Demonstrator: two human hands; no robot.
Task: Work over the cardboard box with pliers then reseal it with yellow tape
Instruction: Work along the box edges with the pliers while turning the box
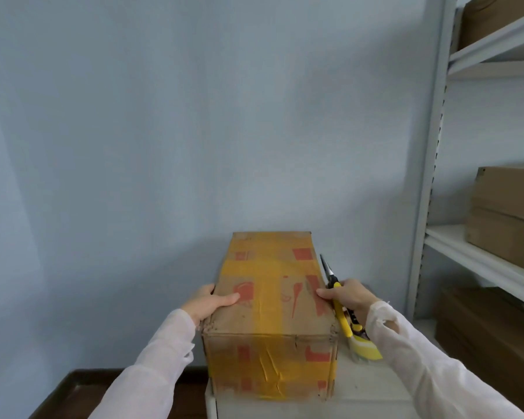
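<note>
A brown cardboard box, banded with strips of yellow tape and marked with red print, stands on a white surface. The left hand clasps the box's top left edge, thumb on the lid, fingers down the side: a firm, closed grip. At the box's right edge the right hand has its grip closed around yellow-handled needle-nose pliers, whose dark tips point away alongside the box; its thumb touches the lid. Right of the box, grey metal shelving carries plain cardboard cartons.
</note>
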